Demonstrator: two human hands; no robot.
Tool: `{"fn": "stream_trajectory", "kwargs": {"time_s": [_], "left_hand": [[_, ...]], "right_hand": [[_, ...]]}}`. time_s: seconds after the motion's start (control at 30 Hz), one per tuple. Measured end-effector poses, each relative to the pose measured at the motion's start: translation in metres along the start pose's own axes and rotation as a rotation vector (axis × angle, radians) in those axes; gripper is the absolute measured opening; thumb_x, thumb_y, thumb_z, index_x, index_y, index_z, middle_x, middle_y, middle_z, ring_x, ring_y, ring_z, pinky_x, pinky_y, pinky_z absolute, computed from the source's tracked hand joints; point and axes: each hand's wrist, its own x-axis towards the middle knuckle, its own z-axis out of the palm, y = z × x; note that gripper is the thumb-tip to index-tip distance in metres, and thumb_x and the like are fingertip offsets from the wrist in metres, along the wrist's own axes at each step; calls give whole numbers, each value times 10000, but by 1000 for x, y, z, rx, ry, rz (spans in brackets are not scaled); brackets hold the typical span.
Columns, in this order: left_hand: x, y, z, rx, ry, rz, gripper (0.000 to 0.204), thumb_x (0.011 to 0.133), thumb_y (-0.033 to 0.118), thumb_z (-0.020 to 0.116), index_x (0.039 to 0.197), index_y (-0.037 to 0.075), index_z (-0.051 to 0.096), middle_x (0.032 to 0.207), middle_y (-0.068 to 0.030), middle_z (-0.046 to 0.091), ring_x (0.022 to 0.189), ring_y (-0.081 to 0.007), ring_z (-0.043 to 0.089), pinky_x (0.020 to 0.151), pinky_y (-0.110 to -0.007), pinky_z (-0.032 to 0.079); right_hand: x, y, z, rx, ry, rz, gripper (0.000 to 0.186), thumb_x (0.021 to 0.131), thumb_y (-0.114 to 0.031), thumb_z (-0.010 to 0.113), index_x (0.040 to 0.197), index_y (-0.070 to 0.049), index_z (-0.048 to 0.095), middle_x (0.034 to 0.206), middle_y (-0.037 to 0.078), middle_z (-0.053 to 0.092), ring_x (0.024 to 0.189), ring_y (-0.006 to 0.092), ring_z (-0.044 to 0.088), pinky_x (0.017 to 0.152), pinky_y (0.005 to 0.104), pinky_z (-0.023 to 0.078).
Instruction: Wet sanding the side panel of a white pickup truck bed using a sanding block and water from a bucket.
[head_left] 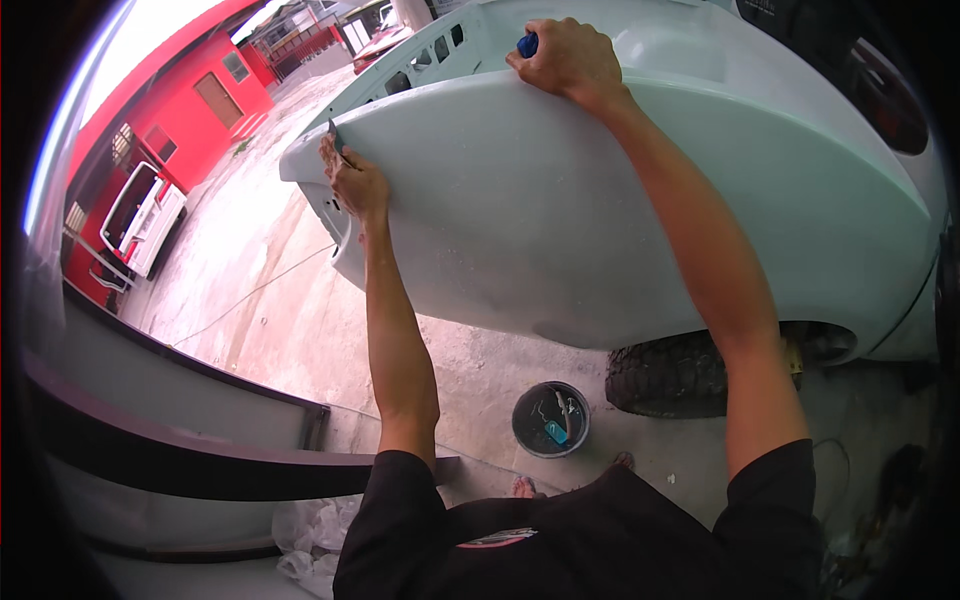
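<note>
A pale mint-white vehicle body panel (540, 210) fills the middle of the head view. My left hand (355, 180) is at its far left end, closed on a thin dark grey piece (335, 135) whose kind I cannot make out, resting against the panel's edge. My right hand (572, 60) is higher and to the right, on the panel's upper edge, gripping a small blue object (528, 45) that is mostly hidden by the fingers. Both forearms reach up over the panel.
A black bucket (530, 405) with a teal item inside stands by the tyre (660, 390). A dark metal frame (200, 440) and plastic sheeting (310, 540) are at lower left. A white vehicle (150, 220), red building (220, 100) and cable are outside.
</note>
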Motion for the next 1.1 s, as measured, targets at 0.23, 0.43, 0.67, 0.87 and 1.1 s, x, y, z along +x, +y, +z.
{"fn": "stream_trajectory", "kwargs": {"time_s": [0.23,0.43,0.67,0.87,1.1], "left_hand": [[-24,7,5,-32,-54,430,444,1041,164,389,1448,31,503,1503,-173,488,1446,-350,387,1212,-473,254],[-88,36,33,-152,-53,400,439,1027,133,408,1440,33,518,1527,-167,461,1460,-355,363,1220,-481,235],[8,7,7,-70,49,159,422,1037,178,406,1405,31,551,1437,-161,562,1387,-350,465,1193,-451,283],[-104,31,28,-14,30,432,447,1040,199,424,1465,84,504,1501,-113,514,1442,-297,411,1207,-495,234],[-36,14,12,-13,11,168,468,1045,212,430,1491,77,466,1554,-121,443,1497,-291,314,1227,-493,187]], "right_hand": [[-1,12,14,23,155,-65,362,798,-427,678,922,-90,724,791,130,732,736,330,720,709,428,586],[-1,15,9,-46,-11,29,389,779,-444,717,1001,-126,751,837,99,746,778,280,734,741,404,583],[-3,5,14,55,65,-33,326,770,-412,712,870,-102,698,785,117,726,730,321,712,662,429,572],[-16,16,11,-7,143,-212,367,720,-308,815,1038,-151,721,998,93,725,965,278,707,859,396,557],[-39,-20,39,-37,358,-742,367,739,-295,839,1051,-254,651,1070,-1,673,1204,297,567,1059,538,418]]}}
